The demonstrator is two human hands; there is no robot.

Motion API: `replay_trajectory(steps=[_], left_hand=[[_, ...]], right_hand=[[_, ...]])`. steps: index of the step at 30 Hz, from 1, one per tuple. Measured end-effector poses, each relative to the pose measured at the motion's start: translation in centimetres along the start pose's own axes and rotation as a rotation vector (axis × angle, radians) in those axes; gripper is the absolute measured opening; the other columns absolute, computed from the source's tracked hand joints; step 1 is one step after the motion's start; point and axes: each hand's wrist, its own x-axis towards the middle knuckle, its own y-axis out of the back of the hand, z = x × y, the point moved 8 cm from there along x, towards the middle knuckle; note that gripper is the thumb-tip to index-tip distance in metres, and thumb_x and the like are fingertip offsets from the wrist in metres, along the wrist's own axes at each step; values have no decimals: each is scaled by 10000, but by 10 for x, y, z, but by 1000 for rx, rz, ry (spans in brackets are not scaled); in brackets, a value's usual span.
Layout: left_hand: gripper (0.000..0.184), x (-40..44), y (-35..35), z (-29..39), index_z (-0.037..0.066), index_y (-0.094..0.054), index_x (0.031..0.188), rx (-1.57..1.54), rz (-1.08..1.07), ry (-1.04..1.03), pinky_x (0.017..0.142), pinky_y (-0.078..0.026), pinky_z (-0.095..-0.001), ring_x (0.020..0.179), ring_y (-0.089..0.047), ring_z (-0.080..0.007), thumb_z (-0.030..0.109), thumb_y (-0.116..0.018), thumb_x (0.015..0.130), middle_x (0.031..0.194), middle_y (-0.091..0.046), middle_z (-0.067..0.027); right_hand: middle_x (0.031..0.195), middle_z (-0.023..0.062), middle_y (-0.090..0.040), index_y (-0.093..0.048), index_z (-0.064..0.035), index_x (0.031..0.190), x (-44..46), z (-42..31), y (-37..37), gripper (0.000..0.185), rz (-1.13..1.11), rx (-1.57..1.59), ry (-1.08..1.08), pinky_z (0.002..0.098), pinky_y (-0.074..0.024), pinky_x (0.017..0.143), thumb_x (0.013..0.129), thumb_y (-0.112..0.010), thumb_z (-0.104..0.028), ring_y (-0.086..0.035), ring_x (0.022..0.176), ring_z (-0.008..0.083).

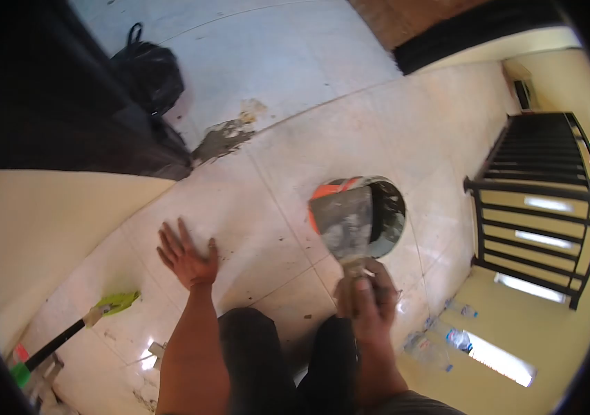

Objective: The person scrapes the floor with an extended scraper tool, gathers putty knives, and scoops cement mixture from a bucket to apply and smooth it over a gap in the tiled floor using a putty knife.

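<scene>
My right hand (pixel 367 297) grips the handle of a wide-bladed putty knife (pixel 343 218), its blade pointing up and away from me and smeared with grey-white residue. Behind the blade stands a round bucket (pixel 390 214) with orange and white on its side; the blade covers part of it, and its dark inside cannot be made out well. My left hand (pixel 190 256) has its fingers spread, palm down at the tiled floor (pixel 260 238), holding nothing. Farther off, by the dark door frame, a patch of grey mortar (pixel 224 140) lies rough along the floor's edge.
A tied black plastic bag (pixel 150 72) sits beyond the doorway at upper left. At lower left lies a tool with a black handle (pixel 56 344) and a yellow-green end (pixel 116 302). Black railings (pixel 533 214) stand on the right, with several plastic bottles (pixel 457 337) near the wall.
</scene>
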Motion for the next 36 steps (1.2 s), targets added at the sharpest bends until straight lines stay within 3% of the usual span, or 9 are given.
replay_trajectory(steps=[5, 8, 10, 11, 13, 16, 20, 24, 36], left_hand=[[973, -4, 1, 0, 210, -289, 1713, 68, 80, -5, 1327, -78, -576, 1653, -146, -358, 498, -728, 895, 1790, -184, -154], [967, -5, -1, 0, 213, -278, 1717, 80, 114, -22, 1325, -86, -579, 1652, -148, -355, 508, -721, 909, 1790, -185, -152], [969, -6, -3, 1, 213, -272, 1719, 93, 122, -39, 1325, -88, -579, 1652, -148, -354, 514, -719, 913, 1791, -183, -151], [972, -5, -3, 1, 214, -265, 1720, 101, 133, -39, 1324, -90, -579, 1652, -147, -353, 521, -717, 916, 1792, -181, -151], [973, -5, -3, 2, 212, -260, 1722, 116, 126, -44, 1323, -92, -579, 1653, -144, -354, 526, -712, 919, 1793, -177, -153], [968, -5, -6, 3, 207, -254, 1724, 141, 118, -52, 1321, -98, -580, 1654, -142, -357, 538, -695, 928, 1794, -171, -158], [916, -6, -9, 2, 186, -252, 1727, 203, 153, -92, 1315, -115, -582, 1648, -163, -363, 617, -579, 988, 1794, -176, -165], [926, -6, -16, -2, 177, -234, 1731, 256, 172, -125, 1311, -125, -594, 1644, -168, -376, 701, -482, 1008, 1792, -166, -181], [918, -6, -21, -6, 166, -251, 1726, 227, 190, -160, 1294, -150, -611, 1634, -186, -392, 737, -422, 1029, 1778, -190, -210]], right_hand=[[799, 115, -708, -616, 80, 1371, -13, -36, 103, 368, 229, -297, -148, 236, -416, 486, 1083, -613, -150, -539, 534, 79], [778, 97, -699, -661, 60, 1333, -8, -36, 129, 346, 243, -508, -167, 275, -464, 520, 1051, -655, -141, -571, 571, 90], [756, 128, -719, -718, 18, 1278, 4, -45, 128, 306, 216, -809, 71, 355, -533, 589, 1000, -697, -105, -683, 609, 207], [756, 128, -719, -718, 18, 1278, 11, -44, 130, 306, 225, -803, 62, 355, -533, 589, 1000, -697, -105, -683, 609, 207], [787, 205, -738, -768, -29, 1188, 30, -43, 118, 250, 87, -1080, 129, 451, -587, 694, 964, -693, -113, -747, 735, 383], [834, 245, -740, -782, -50, 1052, 70, -23, 105, 193, 33, -1293, 134, 499, -605, 736, 922, -666, -134, -716, 819, 475], [831, 251, -743, -721, -4, 848, 123, 28, 99, 146, 23, -1366, -66, 521, -612, 734, 834, -645, -128, -743, 808, 458], [832, 251, -746, -729, 6, 845, 134, 47, 92, 149, -23, -1277, -103, 517, -611, 729, 818, -650, -117, -754, 808, 445], [845, 243, -749, -725, -1, 890, 132, 75, 97, 152, -42, -1132, -97, 486, -618, 735, 796, -694, -115, -765, 820, 398]])
